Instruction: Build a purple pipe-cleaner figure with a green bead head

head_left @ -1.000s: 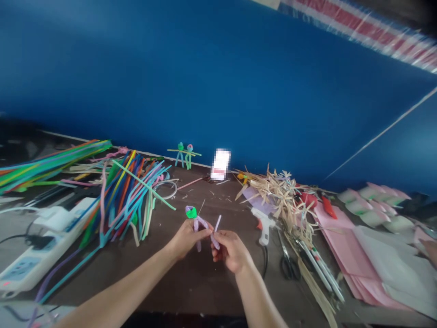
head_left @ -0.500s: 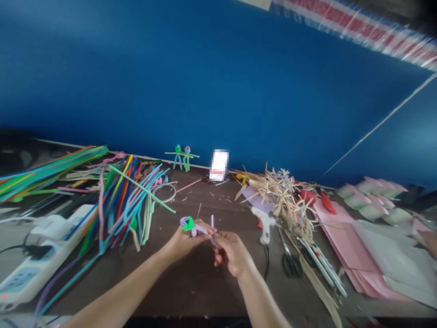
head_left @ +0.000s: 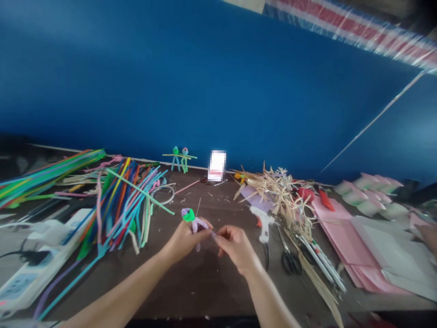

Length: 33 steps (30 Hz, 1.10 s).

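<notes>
A small pipe-cleaner figure [head_left: 195, 221], with a green and purple head and lilac limbs, is pinched in my left hand [head_left: 186, 239] above the dark table. My right hand [head_left: 235, 246] closes its thumb and fingers on the end of a lilac limb that stretches between the two hands. Another lilac limb hangs below my left fingers. Two finished-looking figures [head_left: 180, 159] with outstretched arms lean against the blue wall behind.
Colourful pipe cleaners [head_left: 126, 200] and a white power strip [head_left: 30, 273] lie left. On the right are a glue gun [head_left: 263, 223], black-handled scissors [head_left: 291, 262], dried straw pieces [head_left: 280, 187] and pink sheets [head_left: 341, 241]. Another person's hand shows at the right edge.
My hands have moved slightly apart, and more of the lilac limbs shows. The upright lilac piece by my right fingers is no longer visible there. The view has shifted a little.
</notes>
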{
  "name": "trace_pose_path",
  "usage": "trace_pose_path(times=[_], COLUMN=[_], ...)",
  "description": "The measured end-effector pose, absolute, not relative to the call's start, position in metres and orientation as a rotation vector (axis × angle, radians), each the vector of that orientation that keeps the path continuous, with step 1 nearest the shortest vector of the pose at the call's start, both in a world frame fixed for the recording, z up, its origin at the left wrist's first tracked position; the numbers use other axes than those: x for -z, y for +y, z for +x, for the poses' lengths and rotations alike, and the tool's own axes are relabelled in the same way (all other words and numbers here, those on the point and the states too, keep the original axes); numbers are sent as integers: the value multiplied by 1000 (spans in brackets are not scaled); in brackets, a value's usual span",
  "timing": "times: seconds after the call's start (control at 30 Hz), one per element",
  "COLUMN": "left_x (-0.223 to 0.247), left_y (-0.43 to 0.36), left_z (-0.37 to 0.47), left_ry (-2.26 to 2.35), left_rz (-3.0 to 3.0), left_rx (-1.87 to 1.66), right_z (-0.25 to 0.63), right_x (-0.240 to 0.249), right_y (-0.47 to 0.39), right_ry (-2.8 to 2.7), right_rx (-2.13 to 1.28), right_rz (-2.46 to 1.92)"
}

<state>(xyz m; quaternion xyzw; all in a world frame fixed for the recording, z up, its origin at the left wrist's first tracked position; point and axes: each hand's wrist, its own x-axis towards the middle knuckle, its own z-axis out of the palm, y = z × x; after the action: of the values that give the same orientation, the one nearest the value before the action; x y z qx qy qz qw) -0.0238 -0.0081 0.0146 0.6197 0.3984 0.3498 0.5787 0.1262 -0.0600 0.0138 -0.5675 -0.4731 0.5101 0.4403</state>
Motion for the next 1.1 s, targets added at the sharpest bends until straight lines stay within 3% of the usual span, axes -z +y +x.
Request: trace_pose_path(times=[0.3, 0.53, 0.87, 1.1], left_x=[-3, 10, 1, -2], left_y=[-12, -13, -17, -23], left_z=[-21, -20, -16, -16], left_ry=[888, 901, 888, 975], left_rz=[860, 569, 484, 920], left_rx=[-692, -672, -668, -866], right_z=[130, 131, 131, 131], right_x=[-27, -27, -26, -27], right_y=[-66, -67, -68, -69], right_ry=[-1810, -2097, -2118, -1961], right_rx=[-448, -103, -108, -288], right_rz=[-1629, -1539, -1505, -1444])
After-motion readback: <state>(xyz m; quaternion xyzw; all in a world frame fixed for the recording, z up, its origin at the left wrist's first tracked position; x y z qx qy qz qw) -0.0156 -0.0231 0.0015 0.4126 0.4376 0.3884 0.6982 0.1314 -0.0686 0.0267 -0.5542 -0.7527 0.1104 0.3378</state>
